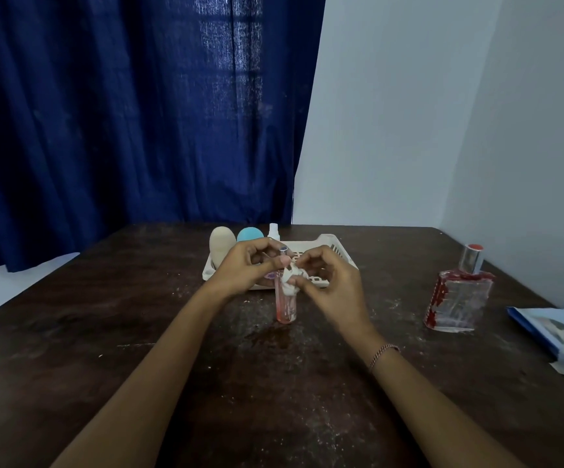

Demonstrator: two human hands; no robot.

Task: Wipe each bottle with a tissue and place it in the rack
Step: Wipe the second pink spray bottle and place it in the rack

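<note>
Tip-over risk: left hand (251,266) pinching cap of slim pink bottle (286,307), right hand (331,282) pressing wadded tissue (291,282) sideways; rack (336,253) just beyond.

Dark wooden table (105,332) carries a white rack (336,253), square bottle (456,298), blue tissue pack (557,336)

I see bare table (159,332) left of my hands; rack (336,253) just behind them blocks forward; square bottle (456,298) and tissue pack (557,336) crowd right.
</note>
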